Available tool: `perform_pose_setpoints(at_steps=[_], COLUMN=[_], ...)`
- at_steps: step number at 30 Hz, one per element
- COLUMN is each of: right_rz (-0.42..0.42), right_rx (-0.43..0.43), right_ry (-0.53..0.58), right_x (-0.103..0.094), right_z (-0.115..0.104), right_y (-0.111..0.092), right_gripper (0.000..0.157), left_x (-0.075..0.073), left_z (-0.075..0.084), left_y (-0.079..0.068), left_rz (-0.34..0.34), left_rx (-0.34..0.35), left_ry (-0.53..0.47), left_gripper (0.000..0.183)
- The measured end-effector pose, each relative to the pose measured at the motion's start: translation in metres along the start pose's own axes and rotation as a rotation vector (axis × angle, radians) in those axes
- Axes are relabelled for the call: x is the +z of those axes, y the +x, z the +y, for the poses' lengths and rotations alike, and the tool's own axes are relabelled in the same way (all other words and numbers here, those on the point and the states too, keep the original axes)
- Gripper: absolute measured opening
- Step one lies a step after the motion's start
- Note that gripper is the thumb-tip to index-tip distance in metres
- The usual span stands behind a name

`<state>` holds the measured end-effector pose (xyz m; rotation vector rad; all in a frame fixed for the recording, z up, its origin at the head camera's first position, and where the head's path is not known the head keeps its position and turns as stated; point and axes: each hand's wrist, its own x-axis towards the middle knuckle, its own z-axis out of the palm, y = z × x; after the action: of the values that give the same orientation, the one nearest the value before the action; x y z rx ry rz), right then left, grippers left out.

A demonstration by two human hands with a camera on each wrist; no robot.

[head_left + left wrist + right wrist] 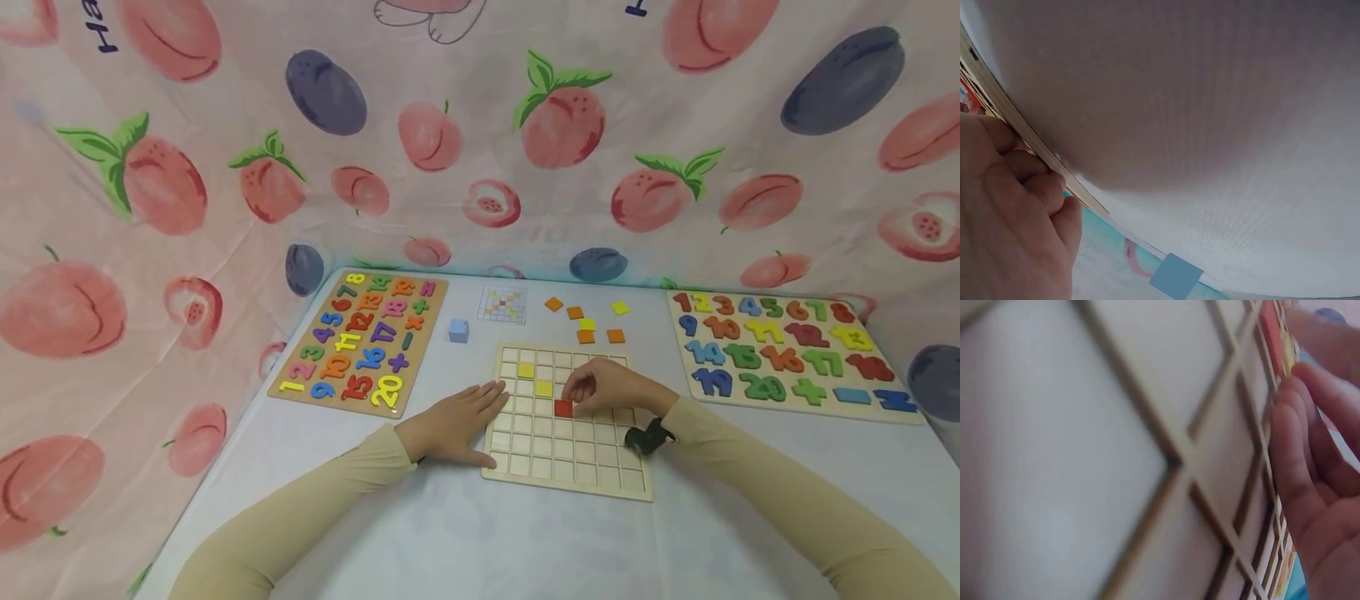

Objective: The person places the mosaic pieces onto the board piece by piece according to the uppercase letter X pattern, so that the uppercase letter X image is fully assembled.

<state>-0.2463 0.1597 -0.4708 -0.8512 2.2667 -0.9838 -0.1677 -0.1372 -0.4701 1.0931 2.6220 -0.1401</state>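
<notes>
A pale wooden grid board (521, 467) lies on the white table, with two yellow tiles (527, 370) set diagonally in its upper left cells. My left hand (453, 425) rests along the board's left edge, fingers spread and thumb near the lower left corner. In the left wrist view, the fingertips (1054, 190) bear against the board's edge. Over the middle of the grid, my right hand (611, 387) holds a red tile (563, 408) at a cell with bent index finger and thumb. The right wrist view shows its other fingers (1291, 444) low over the grid.
Behind the board lie loose orange tiles (616, 336) and yellow tiles (618, 307), a printed pattern card (487, 315) and a blue cube (458, 331). Number puzzle boards stand to the left (408, 392) and right (678, 321). A peach-print cloth (480, 108) hangs behind.
</notes>
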Motion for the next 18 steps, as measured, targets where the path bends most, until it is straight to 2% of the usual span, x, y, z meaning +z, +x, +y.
perform_pose_setpoints(at_steps=[7, 18], right_rz=[-0.079, -0.068], right_rx=[0.010, -0.059], right_ry=[0.119, 0.179], right_x=[-0.015, -0.056], right_z=[0.003, 0.000], right_y=[-0.003, -0.013], right_gripper=[0.030, 0.035], left_x=[-0.001, -0.002], left_z=[0.000, 0.000], left_y=[0.000, -0.001], left_rz=[-0.006, -0.008], left_rx=[-0.008, -0.008], left_ry=[-0.004, -0.026], left_gripper=[0.103, 0.103])
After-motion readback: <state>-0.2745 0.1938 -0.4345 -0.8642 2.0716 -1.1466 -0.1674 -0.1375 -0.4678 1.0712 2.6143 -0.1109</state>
